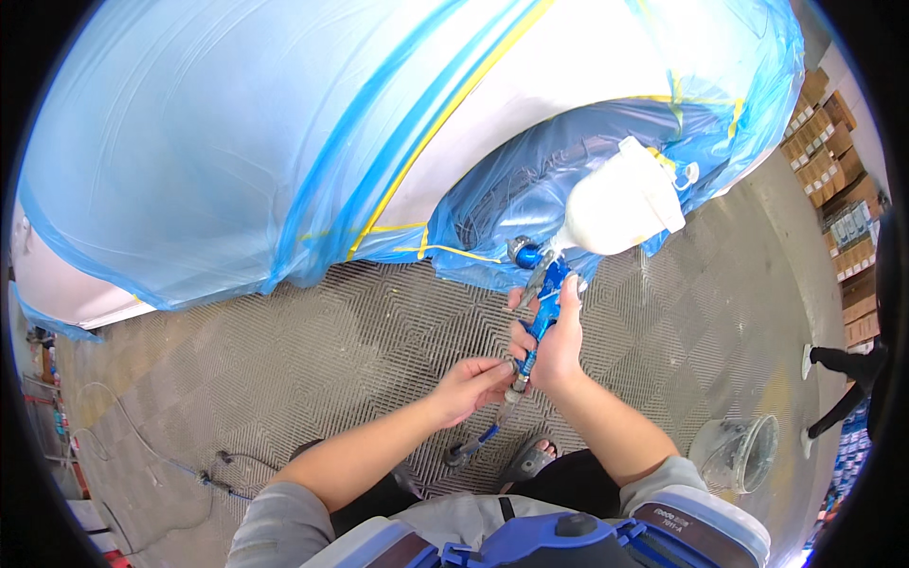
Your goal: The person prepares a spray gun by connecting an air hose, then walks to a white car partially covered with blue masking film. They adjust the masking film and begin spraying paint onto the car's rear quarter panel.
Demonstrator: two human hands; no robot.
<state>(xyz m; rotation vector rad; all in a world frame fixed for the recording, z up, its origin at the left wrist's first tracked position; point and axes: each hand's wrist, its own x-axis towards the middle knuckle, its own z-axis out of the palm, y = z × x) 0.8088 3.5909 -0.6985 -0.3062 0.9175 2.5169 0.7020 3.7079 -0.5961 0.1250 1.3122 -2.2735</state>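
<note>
My right hand (559,341) is wrapped around the blue handle of a gravity-feed paint spray gun (550,287). The gun's white plastic cup (614,202) sits at its upper end, tilted to the right, with a small cap hanging open beside it. My left hand (472,389) pinches at the base of the handle; the part between its fingertips is mostly hidden. From there an air hose (474,444) runs down toward my feet. Beyond the gun stands a car body panel (490,153), framed by yellow masking tape (454,113) and blue-tinted masking film (213,142).
Blue film (547,163) covers the wheel arch close behind the gun. A clear bucket (735,454) stands on the grated floor (341,341) at right. Hoses (202,476) lie at left. Another person's legs (845,362) and stacked cardboard boxes (824,156) are at far right. My respirator (568,532) shows below.
</note>
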